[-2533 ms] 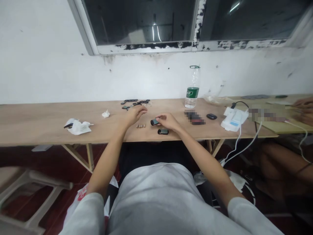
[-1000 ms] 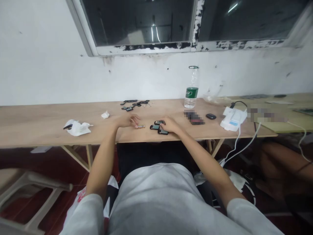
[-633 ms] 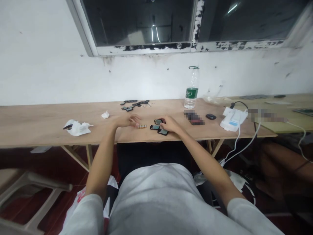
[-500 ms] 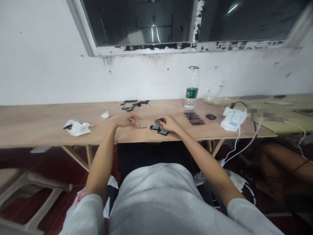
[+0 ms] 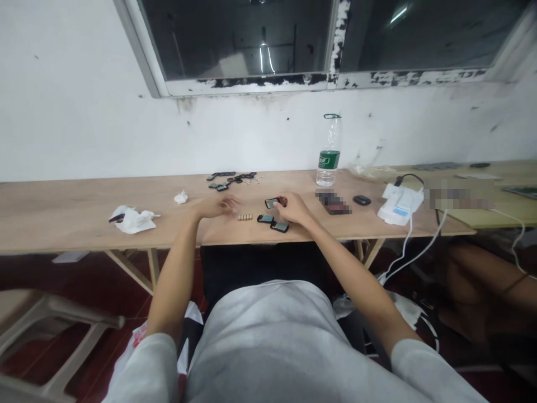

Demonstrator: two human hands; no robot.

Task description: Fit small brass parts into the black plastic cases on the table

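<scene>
My right hand (image 5: 292, 207) pinches a small black-rimmed case with a grey-green face (image 5: 272, 203), thumb on its near side. Two similar cases, one at the left (image 5: 265, 219) and one nearer the edge (image 5: 279, 226), lie on the table just below that hand. To their left is a short row of several small gold and silver cylinders (image 5: 245, 218) that look like batteries. Beside this row hovers my left hand (image 5: 220, 206), its fingers apart and slightly blurred. I see nothing held in it.
More black cases (image 5: 222, 186) and small pale bits lie at the back of the wooden table (image 5: 75, 215). Crumpled tissue (image 5: 136, 219) is at the left. A bottle (image 5: 328, 159), a blurred-out phone (image 5: 333, 202) and a white power strip (image 5: 400, 204) with cables stand rightward.
My right hand has raised its case slightly up and away from the two others, showing more of its face. My left hand has shifted a little left from the cylinders.
</scene>
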